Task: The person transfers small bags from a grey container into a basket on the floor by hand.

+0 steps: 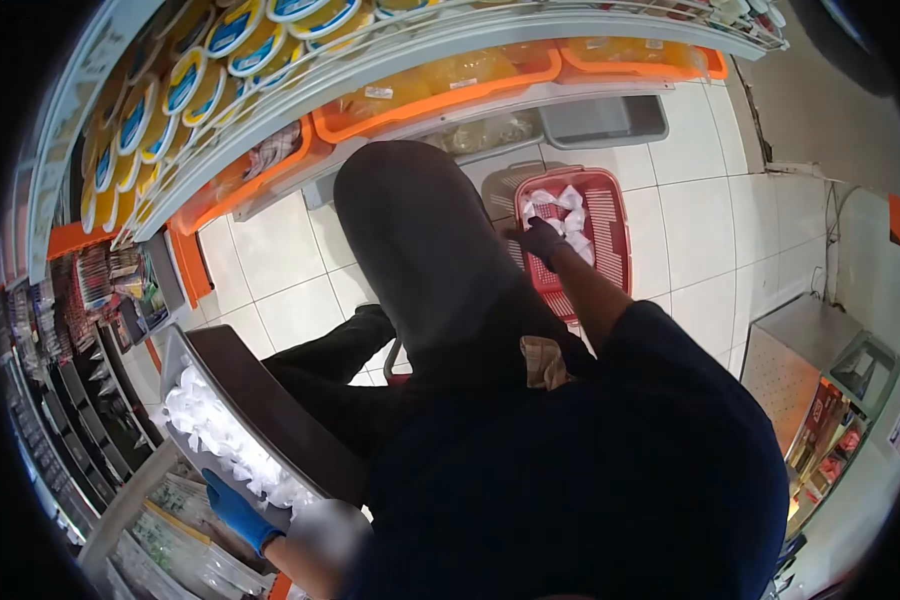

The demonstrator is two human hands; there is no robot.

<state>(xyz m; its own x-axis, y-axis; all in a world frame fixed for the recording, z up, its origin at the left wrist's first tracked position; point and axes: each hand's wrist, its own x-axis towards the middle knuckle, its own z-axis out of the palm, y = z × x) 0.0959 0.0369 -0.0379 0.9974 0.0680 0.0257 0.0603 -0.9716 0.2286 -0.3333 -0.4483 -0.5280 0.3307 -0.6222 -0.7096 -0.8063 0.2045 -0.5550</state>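
My left hand point(238, 508), in a blue glove, is at the outer long side of a tilted grey bin point(280, 400), gripping its edge. Many small knotted white plastic bags point(225, 430) fill that bin, which leans by my leg; what is inside the bags cannot be made out. On the other side, my right hand point(542, 242), in a dark glove, reaches down into a red plastic basket point(615, 235) on the floor. Its thumb stands apart from the fingers, beside a few similar white bags point(568, 205). The fingertips are partly hidden.
Above is a wire shelf point(300, 70) of yellow tubs with blue-and-white lids point(235, 28). Orange crates point(440, 95) and a grey tray point(610, 122) sit beneath it. Packaged goods point(90, 290) hang at left. A metal counter point(785, 345) stands at right. My legs rest over tiled floor point(285, 315).
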